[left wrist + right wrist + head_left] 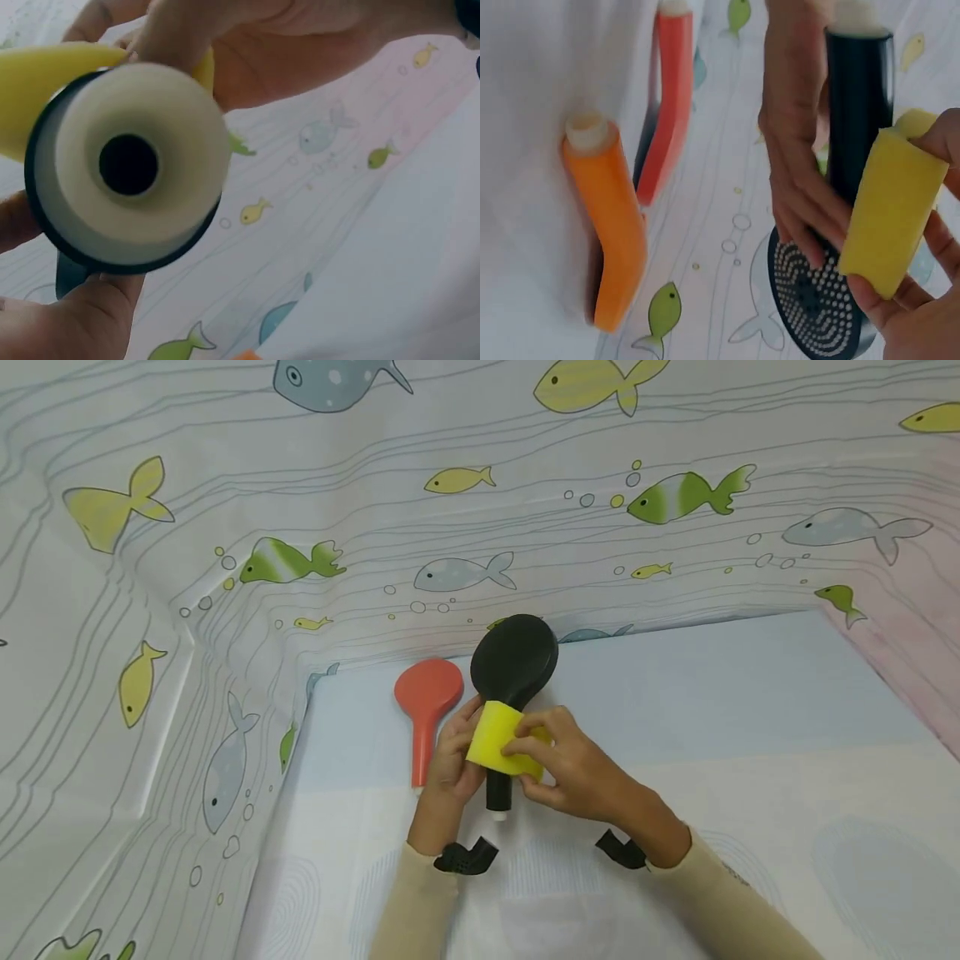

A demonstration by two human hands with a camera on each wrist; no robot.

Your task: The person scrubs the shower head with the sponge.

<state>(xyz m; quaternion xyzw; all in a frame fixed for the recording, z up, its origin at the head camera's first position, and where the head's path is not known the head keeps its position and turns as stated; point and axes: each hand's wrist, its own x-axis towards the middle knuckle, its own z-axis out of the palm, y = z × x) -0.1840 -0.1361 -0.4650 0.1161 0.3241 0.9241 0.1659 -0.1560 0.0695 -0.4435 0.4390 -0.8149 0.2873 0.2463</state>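
A black shower head (514,662) is held up over the table, its round head away from me and its white-ended handle toward me. My left hand (453,764) grips it from the left near the neck, partly hidden behind a yellow sponge (495,737). My right hand (573,768) pinches that sponge, folded around the black handle. In the right wrist view, the perforated spray face (810,296) points downward past the left fingers. The left wrist view looks straight at the handle's hollow white end (142,154).
To the left, a red shower head (427,693) lies on the pale table surface (712,693). An orange shower head (611,217) lies beside it in the right wrist view. A fish-patterned sheet (360,485) rises behind the table and along its left side.
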